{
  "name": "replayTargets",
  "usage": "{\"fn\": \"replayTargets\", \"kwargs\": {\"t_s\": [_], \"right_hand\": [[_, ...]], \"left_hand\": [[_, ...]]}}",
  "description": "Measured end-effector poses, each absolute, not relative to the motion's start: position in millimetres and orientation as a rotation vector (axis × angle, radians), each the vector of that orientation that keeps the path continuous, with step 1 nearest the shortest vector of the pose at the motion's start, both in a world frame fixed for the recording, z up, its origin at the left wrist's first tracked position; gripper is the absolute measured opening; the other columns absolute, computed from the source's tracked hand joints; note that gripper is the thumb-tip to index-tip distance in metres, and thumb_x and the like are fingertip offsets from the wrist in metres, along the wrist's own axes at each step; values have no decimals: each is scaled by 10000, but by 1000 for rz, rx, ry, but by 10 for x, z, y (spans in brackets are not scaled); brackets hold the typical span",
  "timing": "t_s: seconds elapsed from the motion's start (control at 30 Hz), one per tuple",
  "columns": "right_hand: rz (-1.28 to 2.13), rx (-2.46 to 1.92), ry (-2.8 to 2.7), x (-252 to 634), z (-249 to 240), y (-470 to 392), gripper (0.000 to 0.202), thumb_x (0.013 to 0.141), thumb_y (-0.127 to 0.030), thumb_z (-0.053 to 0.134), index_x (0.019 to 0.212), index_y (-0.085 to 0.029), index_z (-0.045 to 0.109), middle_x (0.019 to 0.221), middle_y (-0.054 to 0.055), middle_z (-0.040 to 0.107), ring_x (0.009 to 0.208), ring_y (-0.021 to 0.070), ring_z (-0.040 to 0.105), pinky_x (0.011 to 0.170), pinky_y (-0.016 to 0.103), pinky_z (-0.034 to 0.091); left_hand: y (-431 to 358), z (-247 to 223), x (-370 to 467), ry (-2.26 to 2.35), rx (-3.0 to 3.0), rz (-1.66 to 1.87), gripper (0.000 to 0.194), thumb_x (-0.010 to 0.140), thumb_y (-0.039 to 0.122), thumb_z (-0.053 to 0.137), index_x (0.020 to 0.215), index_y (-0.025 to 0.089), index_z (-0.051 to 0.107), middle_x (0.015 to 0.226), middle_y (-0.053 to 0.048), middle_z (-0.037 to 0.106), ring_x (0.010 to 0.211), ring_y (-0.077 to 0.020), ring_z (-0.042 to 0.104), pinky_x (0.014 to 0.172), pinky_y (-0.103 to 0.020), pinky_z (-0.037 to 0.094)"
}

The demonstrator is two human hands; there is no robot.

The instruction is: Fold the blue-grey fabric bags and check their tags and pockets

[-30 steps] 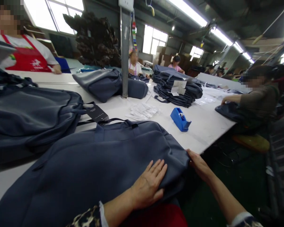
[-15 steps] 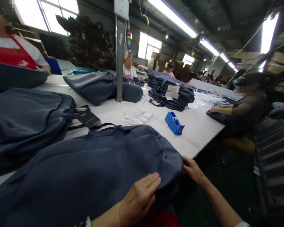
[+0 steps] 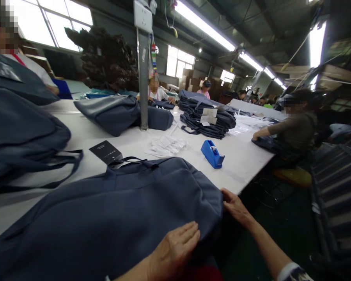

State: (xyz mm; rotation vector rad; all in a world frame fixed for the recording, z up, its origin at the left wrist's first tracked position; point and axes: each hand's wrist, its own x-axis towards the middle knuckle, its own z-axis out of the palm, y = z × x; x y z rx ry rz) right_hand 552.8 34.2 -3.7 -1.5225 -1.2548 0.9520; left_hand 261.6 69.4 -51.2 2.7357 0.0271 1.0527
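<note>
- Head view: one navy bag (image 3: 119,207) lies over the surface's (image 3: 240,160) near edge, cut off lower left.
- Left hand (image 3: 175,246): fingers straight on it, grasping nothing.
- Right hand (image 3: 235,208): fingers partly hidden at its corner; cannot tell whether they grasp.
- Beyond, one blue tape dispenser (image 3: 212,153).

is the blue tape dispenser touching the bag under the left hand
Apart. The head view shows a strip of white tabletop between the blue tape dispenser and the bag.

A tape dispenser (image 3: 212,154) stands on the table (image 3: 242,164) behind the bag (image 3: 128,207).
</note>
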Motion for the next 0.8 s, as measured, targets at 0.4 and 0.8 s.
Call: {"fn": "replayTargets", "kwargs": {"t_s": [0.4, 0.8], "right_hand": [[1075, -1541, -1228, 5475, -400, 1055, 379, 656, -463, 743, 686, -216, 458, 597, -77, 497, 562, 100, 443, 516, 223, 354], [655, -1932, -1299, 5312, -76, 976, 520, 772, -743, 567, 788, -224, 592, 725, 31, 622, 723, 216, 572, 678, 347, 467]], "left_hand": [[941, -687, 2680, 252, 2961, 709, 338, 964, 93, 429, 1278, 63, 550, 1325, -152, 615, 1295, -229, 534, 1096, -325, 464], [870, -736, 2705, 271, 3005, 712, 348, 978, 134, 424, 1293, 50, 545, 1362, -144, 584, 1348, -226, 470, 1160, -318, 387]]}}
